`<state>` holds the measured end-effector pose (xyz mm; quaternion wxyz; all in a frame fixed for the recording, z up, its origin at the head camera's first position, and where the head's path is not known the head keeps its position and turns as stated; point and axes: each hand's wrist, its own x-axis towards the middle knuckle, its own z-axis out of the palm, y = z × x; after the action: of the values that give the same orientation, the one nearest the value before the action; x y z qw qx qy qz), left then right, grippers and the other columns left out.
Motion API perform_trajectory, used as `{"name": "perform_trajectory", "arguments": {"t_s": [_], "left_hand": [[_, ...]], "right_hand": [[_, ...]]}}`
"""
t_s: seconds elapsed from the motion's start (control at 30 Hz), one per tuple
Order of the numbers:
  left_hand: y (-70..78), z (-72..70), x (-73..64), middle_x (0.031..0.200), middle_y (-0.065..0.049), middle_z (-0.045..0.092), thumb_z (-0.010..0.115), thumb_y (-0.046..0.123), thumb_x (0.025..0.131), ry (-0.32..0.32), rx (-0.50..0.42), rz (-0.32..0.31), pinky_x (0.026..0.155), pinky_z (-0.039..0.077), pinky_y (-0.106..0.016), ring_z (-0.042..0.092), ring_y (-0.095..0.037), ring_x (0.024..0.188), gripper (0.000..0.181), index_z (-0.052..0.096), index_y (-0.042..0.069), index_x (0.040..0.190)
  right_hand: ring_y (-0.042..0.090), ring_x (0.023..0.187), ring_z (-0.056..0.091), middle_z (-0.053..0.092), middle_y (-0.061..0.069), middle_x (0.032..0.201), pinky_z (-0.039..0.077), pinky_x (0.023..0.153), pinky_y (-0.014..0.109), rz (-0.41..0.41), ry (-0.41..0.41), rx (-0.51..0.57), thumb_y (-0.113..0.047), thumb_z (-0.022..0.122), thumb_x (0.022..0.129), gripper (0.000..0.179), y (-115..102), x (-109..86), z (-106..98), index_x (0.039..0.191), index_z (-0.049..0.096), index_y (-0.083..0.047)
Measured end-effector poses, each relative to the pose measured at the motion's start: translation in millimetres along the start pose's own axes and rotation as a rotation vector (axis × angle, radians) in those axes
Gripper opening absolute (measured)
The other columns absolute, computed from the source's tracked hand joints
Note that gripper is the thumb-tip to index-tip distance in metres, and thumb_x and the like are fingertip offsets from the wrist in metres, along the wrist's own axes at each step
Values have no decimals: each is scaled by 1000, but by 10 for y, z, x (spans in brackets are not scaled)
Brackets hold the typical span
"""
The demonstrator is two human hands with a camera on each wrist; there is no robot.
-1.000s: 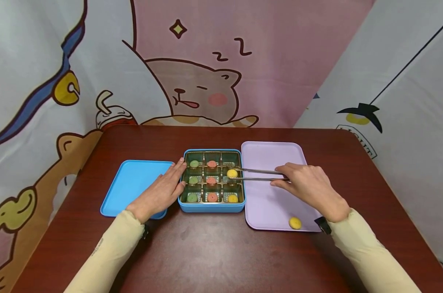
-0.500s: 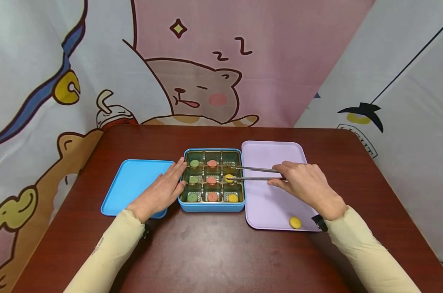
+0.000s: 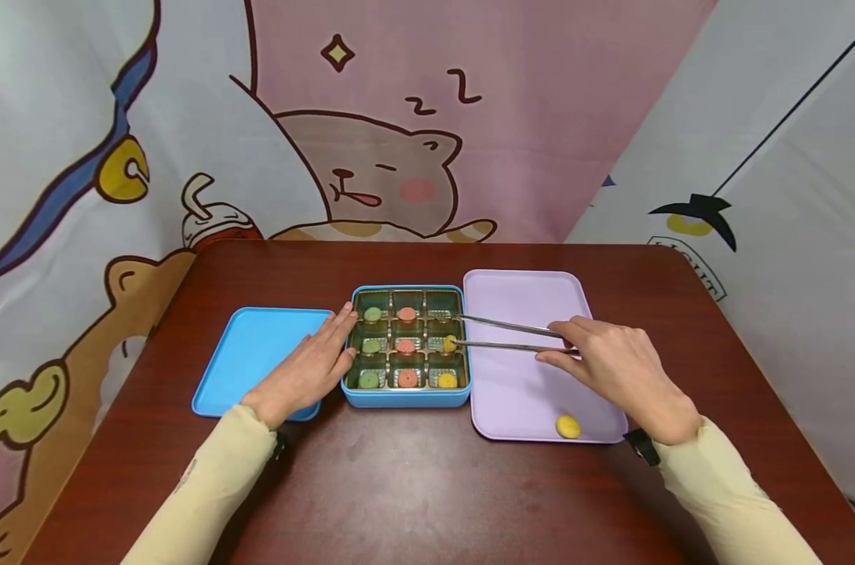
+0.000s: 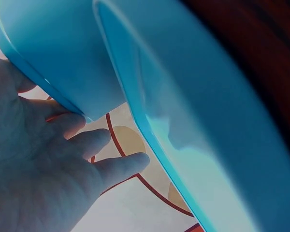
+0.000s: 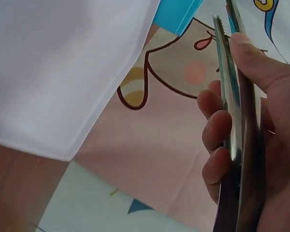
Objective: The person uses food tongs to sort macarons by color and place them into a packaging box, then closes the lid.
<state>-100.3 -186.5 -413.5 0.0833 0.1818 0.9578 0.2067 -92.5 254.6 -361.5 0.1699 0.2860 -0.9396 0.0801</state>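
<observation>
My right hand point(image 3: 611, 365) holds metal tongs point(image 5: 237, 145), thumb on one arm and fingers curled round the other. The tongs' arms are spread, their tips at the right side of a blue box point(image 3: 406, 399) with a gold divided insert. A small round yellow cookie-like piece point(image 3: 450, 344) stands tilted in the middle right compartment, with the lower tong tip right at it. My left hand point(image 3: 310, 365) rests its fairly straight fingers against the box's left wall. Green pieces point(image 3: 369, 380) fill the left column and pink pieces point(image 3: 407, 378) the middle one. Another yellow piece point(image 3: 447, 380) lies front right.
Right of the box lies a lilac tray point(image 3: 526, 392) bearing one yellow piece point(image 3: 568, 427) near its front edge. A blue lid point(image 3: 250, 353) lies to the left, partly under my left forearm. All stand on a dark wooden table point(image 3: 399, 486).
The yellow piece, earlier between the tong tips, has come down into the middle right compartment and tilted. The tongs have spread wider and moved right with my right hand. My left hand stays.
</observation>
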Motion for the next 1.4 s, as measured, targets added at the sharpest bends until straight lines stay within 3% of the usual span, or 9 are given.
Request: {"name": "perform_trajectory", "arguments": {"t_s": [0.1,0.2,0.33,0.43,0.6,0.7,0.97,1.23,1.4], "left_hand": [[-9,1,-11,174,-6,7,42,35,112,5,4,0,118,22,-68,12,-36,158,65,18,8,167],[-16,4,-14,174,-6,7,42,35,112,6,6,-2,118,22,-68,12,-35,158,65,18,8,167],[-16,3,-8,174,-7,7,42,34,112,6,0,11,118,23,-68,12,-35,158,65,18,8,167],[-14,-1,0,174,-7,7,42,32,112,9,-5,22,118,23,-69,12,-36,158,65,18,7,166],[-9,-6,11,174,-8,7,42,32,112,9,-3,22,118,23,-68,12,-36,158,64,18,7,166],[-7,-7,13,174,-8,7,42,32,113,5,-2,23,118,23,-68,12,-37,158,64,18,7,166],[-11,-9,0,174,-9,5,42,30,113,0,-14,32,117,21,-71,11,-38,158,64,18,6,166],[-14,-4,-9,174,-8,5,41,32,113,7,-10,40,116,22,-71,11,-38,158,64,18,6,166],[-16,0,-14,174,-9,5,42,32,113,15,-13,45,116,22,-71,12,-39,158,64,18,6,166]], "right_hand": [[6,53,50,64,-6,72,35,42,24,-18,42,-16,-69,56,95,62,28,-68,-52,101,77,-11],[5,52,46,61,-6,69,33,41,23,-30,56,-26,-74,33,97,77,41,-103,-89,99,77,-11],[3,52,45,63,-6,72,32,42,22,-12,39,-22,-76,30,96,80,47,-169,-126,100,78,-12],[1,52,44,64,-8,73,32,42,22,3,35,-18,-77,34,96,78,83,-270,-162,101,78,-12],[-2,54,41,58,-14,75,31,43,22,52,15,-12,-59,77,86,45,220,-538,-261,101,77,-16],[-3,57,43,59,-16,77,35,45,22,93,-21,3,-42,91,74,40,294,-715,-310,103,77,-18],[-4,62,44,56,-17,79,39,50,23,144,-77,19,-35,96,67,45,446,-1092,-358,104,75,-19],[-4,69,53,66,-15,89,43,54,26,259,-193,55,-40,93,72,45,576,-1330,-396,109,75,-23],[3,71,55,69,-10,93,45,55,29,273,-248,19,-44,92,73,45,638,-1435,-376,110,76,-24]]}}
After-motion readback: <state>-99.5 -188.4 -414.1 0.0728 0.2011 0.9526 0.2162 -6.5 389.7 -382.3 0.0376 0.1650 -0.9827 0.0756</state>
